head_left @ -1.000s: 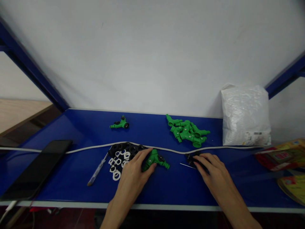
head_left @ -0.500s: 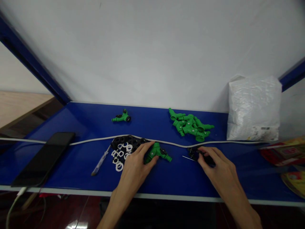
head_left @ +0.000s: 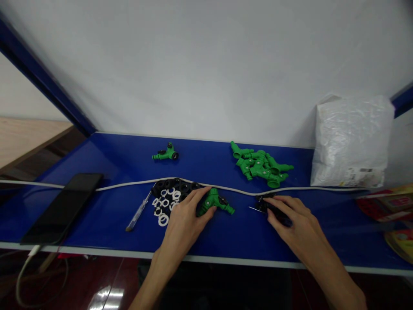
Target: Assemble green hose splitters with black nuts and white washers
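Observation:
My left hand (head_left: 184, 220) is closed around a green Y-shaped hose splitter (head_left: 213, 198) with a small black lever on one branch, resting at the table's middle. On the right, my right hand (head_left: 297, 219) reaches down with bent fingers into a small heap of black parts (head_left: 263, 200). What its fingertips pinch is hidden. A thin metal shaft (head_left: 257, 209) sticks out leftward beneath those fingers, and a dark handle shows under the palm. White ring nuts (head_left: 163, 220) and black rings (head_left: 159, 187) lie just left of my left hand.
Several green splitter bodies (head_left: 260, 170) are piled at the back; a splitter with black fittings (head_left: 167, 153) lies back left. A clear-handled screwdriver (head_left: 137, 215), a black phone (head_left: 63, 211), a white cable (head_left: 226, 189), a white plastic package (head_left: 351, 142) and coloured packets (head_left: 389, 204) surround them.
The view has tilted down and shifted slightly. My left hand keeps the splitter in the same place. My right hand's fingers have moved a little among the black parts.

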Motion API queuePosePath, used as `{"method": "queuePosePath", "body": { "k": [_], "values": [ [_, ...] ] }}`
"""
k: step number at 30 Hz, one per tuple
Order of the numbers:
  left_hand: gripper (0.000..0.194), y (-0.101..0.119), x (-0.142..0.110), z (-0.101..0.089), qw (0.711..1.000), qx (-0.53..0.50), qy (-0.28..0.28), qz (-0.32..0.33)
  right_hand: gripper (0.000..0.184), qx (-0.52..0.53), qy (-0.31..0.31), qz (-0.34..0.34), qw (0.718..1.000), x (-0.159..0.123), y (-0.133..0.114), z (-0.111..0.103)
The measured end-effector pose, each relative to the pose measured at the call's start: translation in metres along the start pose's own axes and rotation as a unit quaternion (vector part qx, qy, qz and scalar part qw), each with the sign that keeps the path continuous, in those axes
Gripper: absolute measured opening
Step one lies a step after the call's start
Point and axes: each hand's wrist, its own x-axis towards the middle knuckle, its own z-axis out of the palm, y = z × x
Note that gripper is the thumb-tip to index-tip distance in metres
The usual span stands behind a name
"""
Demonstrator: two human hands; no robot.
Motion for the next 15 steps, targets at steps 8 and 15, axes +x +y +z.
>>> {"method": "queuePosePath", "body": {
  "k": [8,15],
  "values": [
    [0.046,-0.002,-0.002,0.001,1.000,0.000,0.002,0.003,0.029,0.041,0.017,0.039,0.998,0.005,-0.004,-0.001],
    [0.046,-0.001,-0.001,0.000,1.000,0.003,0.000,-0.002,0.037,0.376,-0.017,0.271,0.886,0.008,-0.035,-0.022]
  ]
}}
